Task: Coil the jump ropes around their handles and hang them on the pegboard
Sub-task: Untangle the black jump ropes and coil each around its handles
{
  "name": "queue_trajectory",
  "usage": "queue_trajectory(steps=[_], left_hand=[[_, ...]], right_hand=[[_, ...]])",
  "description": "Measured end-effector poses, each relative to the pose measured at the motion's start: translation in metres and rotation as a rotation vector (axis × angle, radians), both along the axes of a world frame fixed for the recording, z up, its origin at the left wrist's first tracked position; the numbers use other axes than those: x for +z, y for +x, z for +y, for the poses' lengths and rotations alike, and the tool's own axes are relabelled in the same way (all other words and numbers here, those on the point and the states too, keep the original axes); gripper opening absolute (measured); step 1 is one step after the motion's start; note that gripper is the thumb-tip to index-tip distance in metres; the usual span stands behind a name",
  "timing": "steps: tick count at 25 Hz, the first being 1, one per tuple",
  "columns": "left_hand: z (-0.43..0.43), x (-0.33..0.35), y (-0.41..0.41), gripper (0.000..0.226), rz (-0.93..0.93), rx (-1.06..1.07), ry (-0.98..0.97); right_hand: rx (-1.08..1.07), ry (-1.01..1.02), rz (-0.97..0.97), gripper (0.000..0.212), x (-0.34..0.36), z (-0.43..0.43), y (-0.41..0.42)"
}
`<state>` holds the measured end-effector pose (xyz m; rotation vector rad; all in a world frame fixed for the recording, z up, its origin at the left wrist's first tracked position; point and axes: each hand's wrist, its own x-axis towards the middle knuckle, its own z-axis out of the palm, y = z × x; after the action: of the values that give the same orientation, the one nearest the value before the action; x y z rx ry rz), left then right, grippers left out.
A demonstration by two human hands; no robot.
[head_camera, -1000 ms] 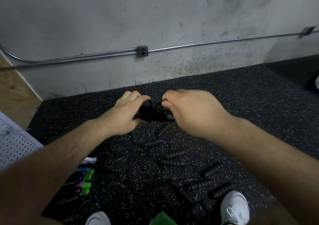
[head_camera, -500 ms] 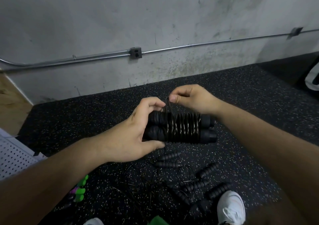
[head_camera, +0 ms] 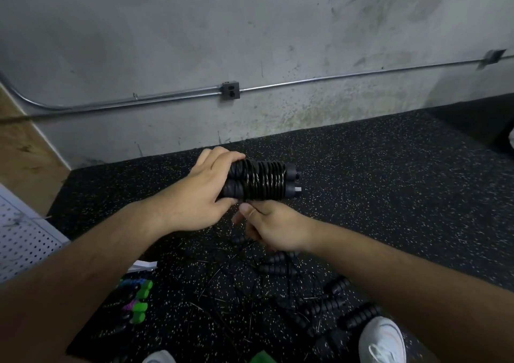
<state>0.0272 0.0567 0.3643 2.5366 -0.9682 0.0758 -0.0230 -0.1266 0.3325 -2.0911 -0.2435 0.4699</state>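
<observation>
2 black handles [head_camera: 290, 172], side by side and bound with coiled rope [head_camera: 264, 180], sat gripped in the left hand [head_camera: 200, 193] above the speckled mat [head_camera: 389, 181]. The right hand [head_camera: 274, 227] curled just beneath; whether it pinched rope I couldn't tell. More ropes [head_camera: 274, 269] lay below, pegboard [head_camera: 19, 240] at left.

I can read no words, numbers or brand marks anywhere here. The black handles [head_camera: 290, 172] and the rope [head_camera: 267, 180] wound on them show no print that I can make out. The wall box [head_camera: 230, 91] above the handles is too small to tell if it has any marking.
</observation>
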Motion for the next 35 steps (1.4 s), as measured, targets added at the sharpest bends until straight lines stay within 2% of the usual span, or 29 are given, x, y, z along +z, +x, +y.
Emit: queue_trajectory(steps=[5, 8, 10, 12, 14, 17, 19, 21, 24, 26, 29, 32, 33, 35], left_hand=[[0.005, -0.003, 0.006, 0.078, -0.057, 0.051, 0.073], [0.007, -0.006, 0.010, 0.079, -0.067, 0.066, 0.137], [0.009, -0.007, 0.013, 0.078, -0.076, 0.091, 0.156], [0.010, -0.008, 0.016, 0.077, -0.081, 0.122, 0.169], [0.009, -0.011, 0.018, 0.076, -0.074, 0.140, 0.180], [0.005, -0.015, 0.021, 0.079, -0.064, 0.124, 0.201], [0.004, -0.017, 0.020, 0.081, -0.074, 0.067, 0.190], [0.002, -0.016, 0.016, 0.075, -0.076, -0.039, 0.165], [-0.007, -0.013, 0.003, 0.068, -0.071, -0.141, 0.118], [-0.014, -0.010, -0.009, 0.071, -0.062, -0.176, 0.069], [-0.022, -0.002, -0.033, 0.085, 0.034, -0.200, -0.072], [-0.030, 0.005, -0.046, 0.085, 0.074, -0.173, -0.222], [-0.031, 0.005, -0.045, 0.084, 0.065, -0.129, -0.268], [-0.033, 0.002, -0.038, 0.080, 0.054, 0.026, -0.371]], right_hand=[[0.076, -0.114, 0.060, 0.028, 0.015, 0.017, -0.011], [0.160, -0.185, 0.102, 0.030, 0.029, 0.025, -0.025], [0.190, -0.213, 0.156, 0.038, 0.044, 0.024, -0.034], [0.246, -0.310, 0.180, 0.042, 0.059, 0.025, -0.045], [0.302, -0.441, 0.082, 0.035, 0.077, 0.025, -0.057], [0.205, -0.543, -0.154, 0.027, 0.102, 0.016, -0.063], [0.150, -0.688, -0.402, 0.015, 0.110, 0.003, -0.053], [0.091, -0.815, -0.665, 0.012, 0.109, -0.013, -0.035], [0.026, -0.760, -0.828, 0.024, 0.103, -0.043, -0.004], [0.046, -0.627, -0.833, 0.027, 0.093, -0.065, 0.015], [0.006, -0.403, -0.651, 0.020, 0.073, -0.093, 0.037], [-0.050, -0.071, -0.381, 0.022, 0.058, -0.086, 0.035], [-0.075, -0.040, -0.345, 0.029, 0.052, -0.076, 0.028], [-0.039, -0.167, -0.288, 0.038, 0.032, -0.047, 0.017]])
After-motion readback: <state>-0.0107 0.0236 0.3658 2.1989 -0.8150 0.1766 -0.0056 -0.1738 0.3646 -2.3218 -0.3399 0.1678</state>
